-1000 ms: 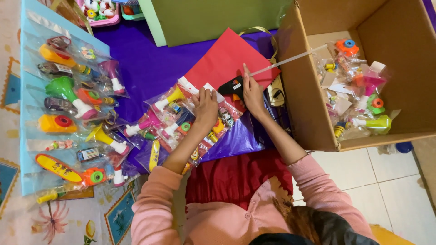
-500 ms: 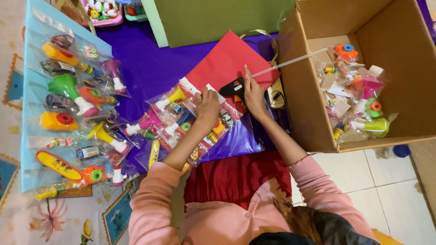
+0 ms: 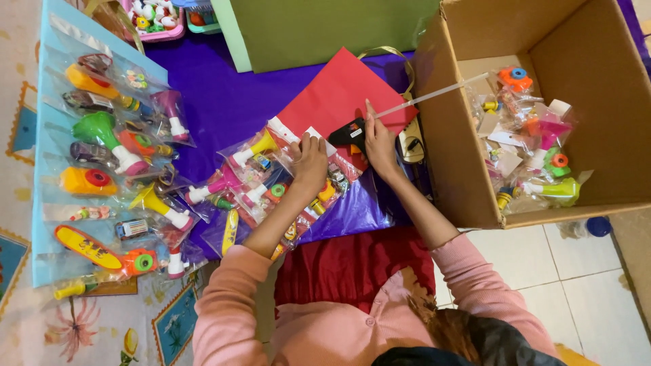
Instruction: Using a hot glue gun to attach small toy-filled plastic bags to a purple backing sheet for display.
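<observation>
Far left, a pale blue sheet [image 3: 47,224] carries a column of clear plastic toy packs [image 3: 112,146], glossy and crinkled: orange, green and yellow plastic shapes inside, a yellow toy skateboard [image 3: 85,247] at lower left. Top left, a pink tray [image 3: 154,17] holds small bright bits, too small to tell apart. A purple cloth [image 3: 224,102] spreads under the middle, smooth and deep in colour, with a shiny purple foil sheet [image 3: 352,207] lower down. At centre, the left hand [image 3: 310,163] comes down with fingers curled, pressing the top of a clear toy bag [image 3: 271,186] stuffed with yellow, pink and green plastic pieces; the bag lies just left of centre on the purple foil. Above it, a flat green board [image 3: 325,30] stands along the top edge, and a red paper bag [image 3: 339,95] lies flat and matte, tilted like a diamond. The right hand [image 3: 380,146] is closed around a black glue gun [image 3: 349,132], its forefinger stretched up onto the red paper; a long whitish glue stick [image 3: 434,93] slants from the gun toward the upper right. Right side, a big brown cardboard box [image 3: 454,163] stands open, and its floor holds more clear packs [image 3: 536,156] of orange, pink and lime-green toys.
</observation>
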